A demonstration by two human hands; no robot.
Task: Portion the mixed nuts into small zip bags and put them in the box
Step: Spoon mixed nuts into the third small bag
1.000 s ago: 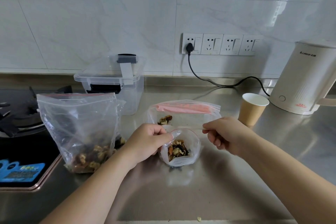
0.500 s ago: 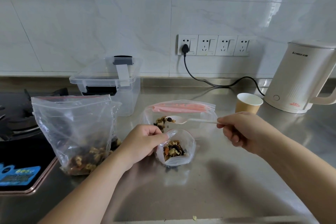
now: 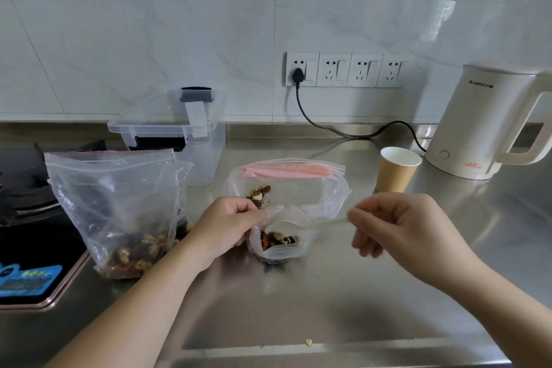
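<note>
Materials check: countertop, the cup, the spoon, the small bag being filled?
Countertop: looks like brushed stainless steel, grey with soft reflections.
Cup: probably paper, matte tan outside, white inside, rolled rim.
Spoon: likely thin plastic, translucent white; blurred, so unsure.
Small bag: clear flexible plastic film, glossy and wrinkled, nuts visible through it.

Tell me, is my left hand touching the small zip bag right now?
Touching. The head view shows the left hand pinching the rim of the small zip bag, holding its mouth open on the counter.
</note>
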